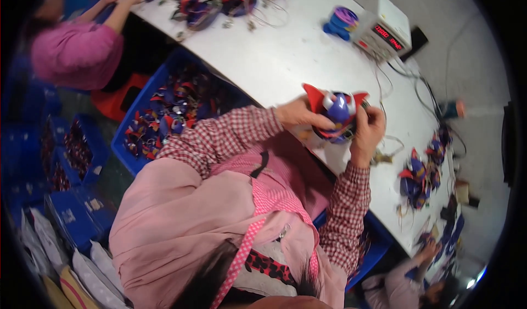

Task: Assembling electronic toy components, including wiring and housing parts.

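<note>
Over the near edge of the white table, a purple toy head with red pointed ears and white eye parts is held up between both hands. My left hand grips it from the left, thumb across its lower front. On the other side, my right hand has its thumb and bent fingers at the toy's right edge; part of the fingertips is hidden. Thin wires and a small metallic piece lie on the table just right of my right hand.
A white power supply with red digits stands beyond, beside a blue and purple round container. Similar toy parts lie in piles far left and right. A blue bin of parts sits left. Co-workers flank the table.
</note>
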### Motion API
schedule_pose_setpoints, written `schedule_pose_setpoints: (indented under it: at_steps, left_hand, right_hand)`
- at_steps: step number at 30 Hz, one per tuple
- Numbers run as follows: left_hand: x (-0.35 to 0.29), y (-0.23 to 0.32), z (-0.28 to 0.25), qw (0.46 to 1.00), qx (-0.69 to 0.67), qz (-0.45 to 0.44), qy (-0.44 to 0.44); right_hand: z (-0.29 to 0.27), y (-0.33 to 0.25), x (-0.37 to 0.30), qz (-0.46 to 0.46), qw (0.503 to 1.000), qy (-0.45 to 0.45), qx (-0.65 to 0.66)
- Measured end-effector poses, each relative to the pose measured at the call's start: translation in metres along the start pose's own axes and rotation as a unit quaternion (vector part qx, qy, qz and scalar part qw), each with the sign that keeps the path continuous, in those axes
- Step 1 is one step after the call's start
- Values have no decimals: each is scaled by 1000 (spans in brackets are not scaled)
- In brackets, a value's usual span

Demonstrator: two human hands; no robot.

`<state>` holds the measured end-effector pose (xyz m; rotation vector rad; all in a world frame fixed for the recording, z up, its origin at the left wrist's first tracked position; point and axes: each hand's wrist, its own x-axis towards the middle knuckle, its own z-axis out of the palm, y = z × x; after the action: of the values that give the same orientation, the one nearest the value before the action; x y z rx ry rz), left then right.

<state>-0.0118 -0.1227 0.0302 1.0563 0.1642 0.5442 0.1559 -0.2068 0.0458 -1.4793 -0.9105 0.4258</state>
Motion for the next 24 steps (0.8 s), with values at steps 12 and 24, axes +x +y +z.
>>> schedule_pose_setpoints:
  at_steps: [12,24]
  left_hand:
    - [-56,26,-12,943,-313,0,116]
    - [-265,133,-140,894,-14,180,411]
  right_hand:
    - [47,-53,-13,111,964,-184,155]
    - [42,12,-33,85,977,-185,-56]
